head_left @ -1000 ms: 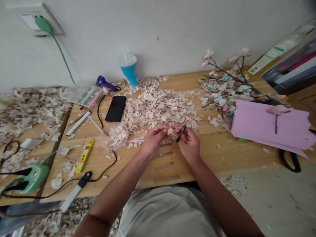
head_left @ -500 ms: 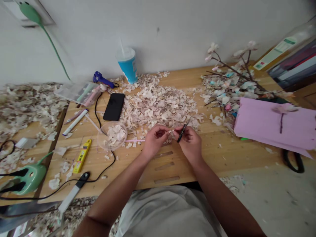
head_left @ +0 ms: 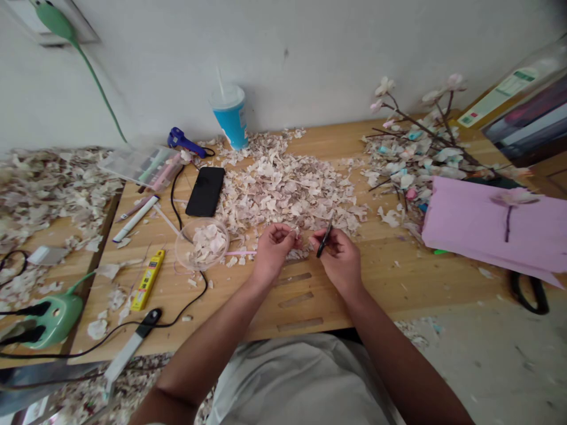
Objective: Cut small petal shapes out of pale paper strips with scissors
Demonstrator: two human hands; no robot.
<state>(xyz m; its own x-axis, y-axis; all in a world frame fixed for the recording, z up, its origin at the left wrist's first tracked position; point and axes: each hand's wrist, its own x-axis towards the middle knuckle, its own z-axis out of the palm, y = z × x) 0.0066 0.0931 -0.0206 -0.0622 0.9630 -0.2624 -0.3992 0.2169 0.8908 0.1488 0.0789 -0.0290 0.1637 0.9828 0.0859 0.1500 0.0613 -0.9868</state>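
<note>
My left hand (head_left: 273, 249) is closed in a pinch on a small pale petal piece (head_left: 294, 232), held just above the wooden table (head_left: 310, 295). My right hand (head_left: 339, 257) is wrapped round small black scissors (head_left: 325, 239), whose blades point up toward the petal. Both hands hover at the near edge of a big heap of pale petal scraps (head_left: 287, 189). A clear plastic cup (head_left: 202, 244) holding cut petals stands just left of my left hand.
A black phone (head_left: 205, 190), a blue cup with a straw (head_left: 230, 117), a blue glue gun (head_left: 182, 140) and a clear box of sticks (head_left: 144, 165) lie at the back left. Pink paper sheets (head_left: 491, 227) and flower branches (head_left: 416, 141) fill the right. A yellow cutter (head_left: 149, 278) and cables lie left.
My hands have drawn slightly closer to the table and to each other; the scissors have tilted more upright. The camera view shifted a little.
</note>
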